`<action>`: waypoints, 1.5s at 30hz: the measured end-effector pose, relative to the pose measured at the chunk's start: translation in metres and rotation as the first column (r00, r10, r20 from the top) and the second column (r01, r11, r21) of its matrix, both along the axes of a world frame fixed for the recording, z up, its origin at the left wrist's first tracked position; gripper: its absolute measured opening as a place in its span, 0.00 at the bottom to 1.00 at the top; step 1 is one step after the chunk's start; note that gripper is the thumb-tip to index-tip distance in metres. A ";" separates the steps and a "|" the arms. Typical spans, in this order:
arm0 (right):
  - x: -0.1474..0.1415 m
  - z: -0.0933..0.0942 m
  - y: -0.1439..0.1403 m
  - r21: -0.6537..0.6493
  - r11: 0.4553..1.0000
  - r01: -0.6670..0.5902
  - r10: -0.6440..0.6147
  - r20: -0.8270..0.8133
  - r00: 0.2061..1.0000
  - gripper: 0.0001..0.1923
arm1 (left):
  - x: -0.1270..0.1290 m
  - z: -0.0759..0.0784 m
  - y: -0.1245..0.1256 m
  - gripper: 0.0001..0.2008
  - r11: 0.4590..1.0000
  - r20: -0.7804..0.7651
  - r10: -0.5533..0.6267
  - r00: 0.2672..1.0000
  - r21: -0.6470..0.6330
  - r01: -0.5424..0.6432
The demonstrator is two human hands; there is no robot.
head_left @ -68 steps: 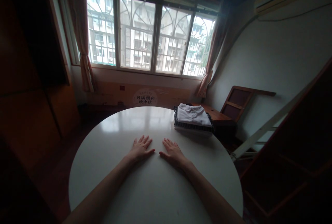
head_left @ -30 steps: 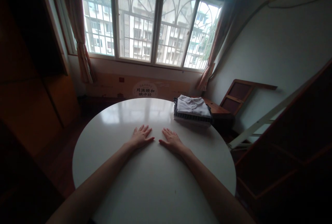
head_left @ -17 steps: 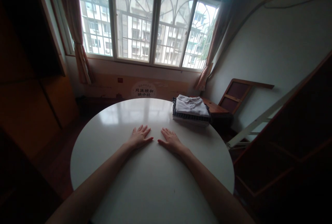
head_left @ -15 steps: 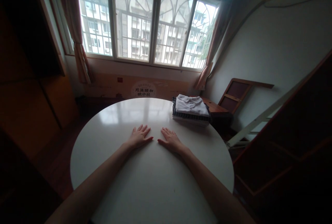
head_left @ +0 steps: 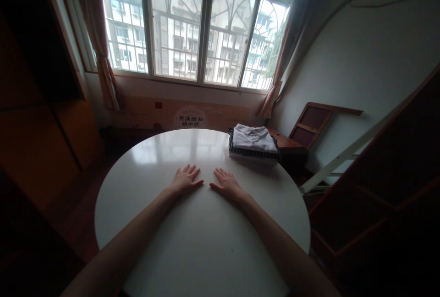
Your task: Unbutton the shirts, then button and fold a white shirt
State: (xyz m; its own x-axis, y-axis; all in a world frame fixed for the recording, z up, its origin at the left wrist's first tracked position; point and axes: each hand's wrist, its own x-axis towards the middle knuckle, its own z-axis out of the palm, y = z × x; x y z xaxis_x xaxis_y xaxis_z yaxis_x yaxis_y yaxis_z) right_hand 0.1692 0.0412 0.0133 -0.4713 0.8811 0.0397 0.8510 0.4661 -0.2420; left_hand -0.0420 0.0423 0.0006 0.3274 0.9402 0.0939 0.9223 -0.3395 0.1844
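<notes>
Both palms lie flat on the round white desk [head_left: 154, 205], forearms stretched forward. The left hand [head_left: 185, 181] and right hand [head_left: 227, 186] sit side by side, thumbs nearly meeting, fingers spread and gripping nothing. The folded clothes stack [head_left: 253, 145] rests beyond the right hand, near the desk's far edge.

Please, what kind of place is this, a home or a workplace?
Most likely a room in a home, probably an apartment. A round white table bears a stack of folded clothes, curtains hang beside a barred window, and apartment blocks show outside. Both hands, left and right, lie flat on the table.
</notes>
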 end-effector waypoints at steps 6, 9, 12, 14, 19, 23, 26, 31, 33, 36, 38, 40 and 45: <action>0.001 -0.001 0.001 0.001 1.000 -0.008 0.008 -0.003 1.000 0.38 | 0.001 0.001 0.000 0.34 1.000 0.001 0.004 1.000 0.006 -0.004; 0.001 0.000 0.001 -0.001 1.000 -0.006 0.006 -0.003 1.000 0.38 | 0.001 0.001 0.000 0.34 1.000 -0.003 0.007 1.000 0.006 -0.007; 0.001 -0.001 0.001 -0.001 1.000 -0.003 0.003 -0.002 1.000 0.38 | 0.000 0.000 0.000 0.34 1.000 -0.005 0.006 1.000 0.013 -0.005; 0.001 -0.001 0.001 0.004 1.000 -0.003 0.003 -0.003 1.000 0.38 | 0.000 0.000 0.000 0.35 1.000 -0.004 0.006 1.000 0.016 -0.006; 0.001 -0.001 0.001 0.010 1.000 -0.004 0.004 -0.006 1.000 0.38 | 0.001 0.000 0.001 0.35 1.000 -0.003 0.005 1.000 0.014 -0.005; 0.001 0.000 0.000 0.005 1.000 -0.003 0.003 -0.004 1.000 0.38 | 0.001 0.001 0.000 0.35 1.000 -0.005 0.002 1.000 0.008 -0.002; 0.001 0.000 -0.001 0.001 1.000 0.001 -0.001 -0.004 1.000 0.37 | 0.001 0.002 -0.001 0.35 1.000 -0.007 0.006 1.000 0.002 -0.006; 0.000 0.000 -0.001 0.003 1.000 0.001 -0.001 -0.002 1.000 0.38 | 0.001 0.003 -0.002 0.34 1.000 -0.004 0.008 1.000 -0.003 -0.008; 0.000 0.001 -0.001 0.004 1.000 0.001 -0.001 0.000 1.000 0.37 | 0.002 0.004 -0.002 0.34 1.000 -0.008 0.015 1.000 -0.009 -0.015; 0.000 0.001 -0.001 0.001 1.000 0.000 0.000 -0.001 1.000 0.37 | 0.003 0.005 -0.003 0.34 1.000 -0.014 0.021 1.000 -0.012 -0.021; 0.000 0.001 -0.001 0.002 1.000 0.002 -0.002 -0.005 1.000 0.37 | 0.003 0.005 -0.003 0.34 1.000 -0.017 0.022 1.000 -0.012 -0.022; 0.000 0.001 -0.001 0.004 1.000 0.003 -0.003 -0.008 1.000 0.38 | 0.003 0.005 -0.003 0.34 1.000 -0.017 0.021 1.000 -0.012 -0.021; 0.000 0.000 -0.001 0.007 1.000 0.002 -0.001 -0.013 1.000 0.38 | 0.002 0.004 -0.002 0.34 1.000 -0.009 0.016 1.000 -0.006 -0.016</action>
State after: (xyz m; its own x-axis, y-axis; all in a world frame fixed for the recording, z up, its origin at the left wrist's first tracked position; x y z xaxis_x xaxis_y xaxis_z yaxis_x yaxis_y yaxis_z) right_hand 0.1696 0.0406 0.0131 -0.4694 0.8815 0.0517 0.8486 0.4666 -0.2494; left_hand -0.0401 0.0399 0.0043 0.3132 0.9459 0.0848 0.9293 -0.3236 0.1781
